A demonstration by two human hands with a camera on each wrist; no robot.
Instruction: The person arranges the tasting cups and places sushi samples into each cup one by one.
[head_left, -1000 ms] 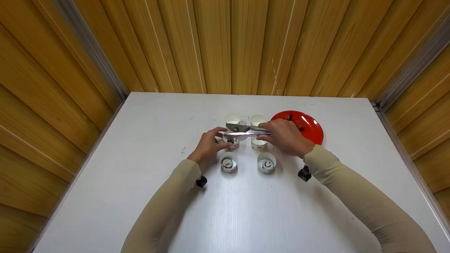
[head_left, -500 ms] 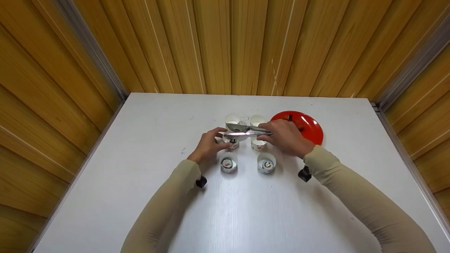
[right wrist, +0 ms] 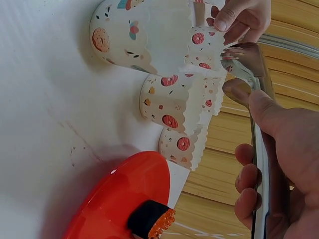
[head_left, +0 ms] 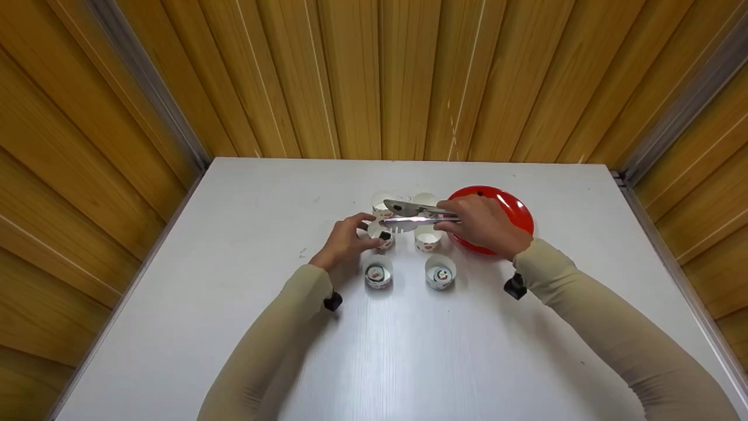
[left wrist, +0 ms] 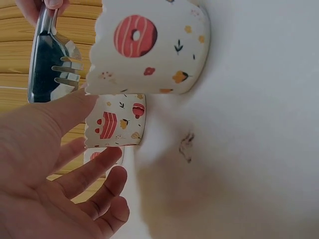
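Note:
My left hand holds the middle-left white paper baking cup between thumb and fingers. A small dark piece sits inside that cup; its kind is too small to tell. My right hand grips metal food tongs just above and to the right of this cup. Their two arms stand apart, with nothing visible between the tips. Beneath and behind the right hand lies a red plate, where a seaweed-wrapped sushi piece with orange roe shows in the right wrist view.
The cups stand in two columns on the white table. The front-left cup and front-right cup each contain a round sushi roll. Behind stand the middle-right cup and back cups, partly covered by the tongs. Wood-patterned panels enclose the table.
The tongs have spread wider and shifted slightly right, away from the held cup, and the dark piece in it shows more plainly. The left hand keeps its place on the cup.

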